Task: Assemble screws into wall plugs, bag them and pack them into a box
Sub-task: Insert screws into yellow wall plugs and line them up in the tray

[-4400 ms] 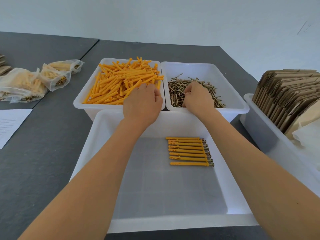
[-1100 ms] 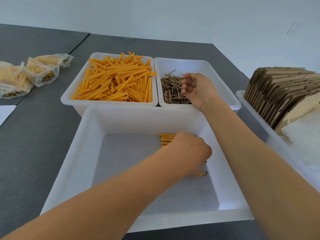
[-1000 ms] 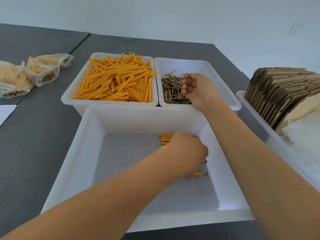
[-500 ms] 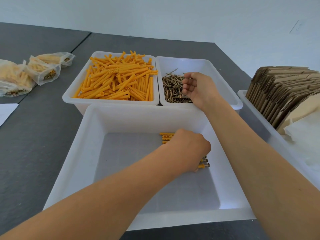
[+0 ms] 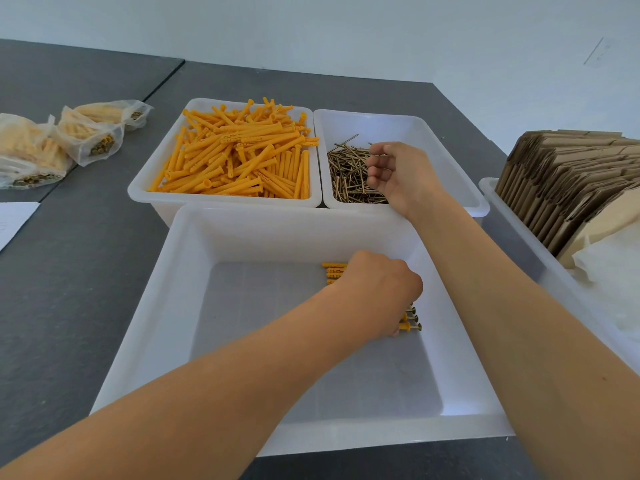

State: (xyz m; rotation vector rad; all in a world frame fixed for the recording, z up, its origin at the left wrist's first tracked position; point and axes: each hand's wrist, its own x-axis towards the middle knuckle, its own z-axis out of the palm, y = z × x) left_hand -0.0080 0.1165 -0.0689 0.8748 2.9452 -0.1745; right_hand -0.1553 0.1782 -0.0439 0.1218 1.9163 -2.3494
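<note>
**A:** Where are your hands right now?

**B:** My left hand (image 5: 381,289) is down inside the big white tray (image 5: 166,306) nearest me, knuckles up, lying over the row of assembled plugs (image 5: 408,318). My fingers curl down onto them, but the back of my hand hides the tips, so I cannot tell whether I am pinching one or only pressing on the row.

**A:** How much of that row can you see?

**B:** Only the ends. Orange tips stick out to the left of my hand, and a few screw heads poke out on the right, near the tray's right wall.

**A:** And the right hand?

**B:** My right hand (image 5: 401,174) hangs over the screw bin (image 5: 450,140), palm turned left, fingers loosely curled. Thin screws (image 5: 346,174) lie in a heap just beside and below it. Something slim seems to sit at my fingertips, yet it is too small to be sure, so I cannot tell if I hold anything.

**A:** What else is on the table?

**B:** The bin of loose orange wall plugs (image 5: 239,157) touches the screw bin's left side, both just behind my tray. Filled clear bags (image 5: 86,133) lie far left on the grey table (image 5: 69,271), with a white sheet of paper (image 5: 14,220) near them. At my right, another white bin (image 5: 512,230) holds upright brown cardboard boxes (image 5: 571,174), folded flat.
</note>
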